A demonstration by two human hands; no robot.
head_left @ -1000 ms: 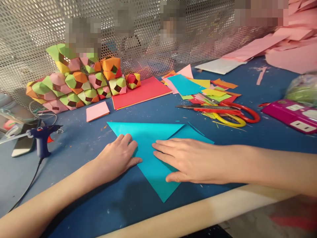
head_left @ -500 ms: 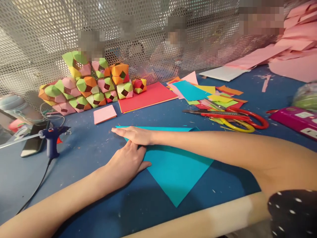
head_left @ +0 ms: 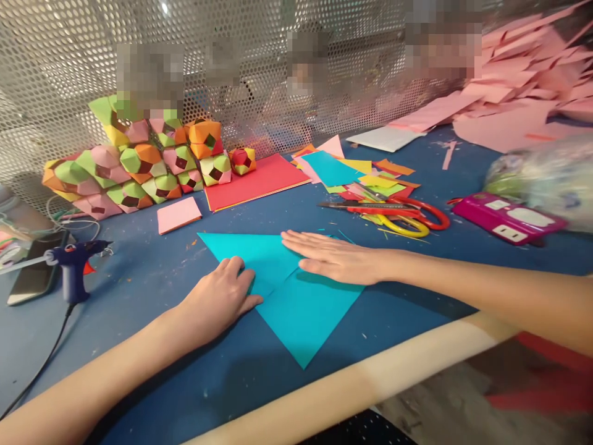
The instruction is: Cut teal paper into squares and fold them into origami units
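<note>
Paper triangle [head_left: 301,309], blue, near worktop [head_left: 139,272] front edge; left hand [head_left: 222,298] and right hand [head_left: 338,258] flat on it, each grip wide, holding nothing.

No writing, label or number can be read here. The white patches on the magenta case [head_left: 507,217] are too blurred to make out, and the turquoise paper sheet [head_left: 301,309] shows plain colour only

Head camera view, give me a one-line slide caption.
Left hand and right hand press a teal folded paper triangle flat on the blue table, red-handled scissors lying behind.
</note>
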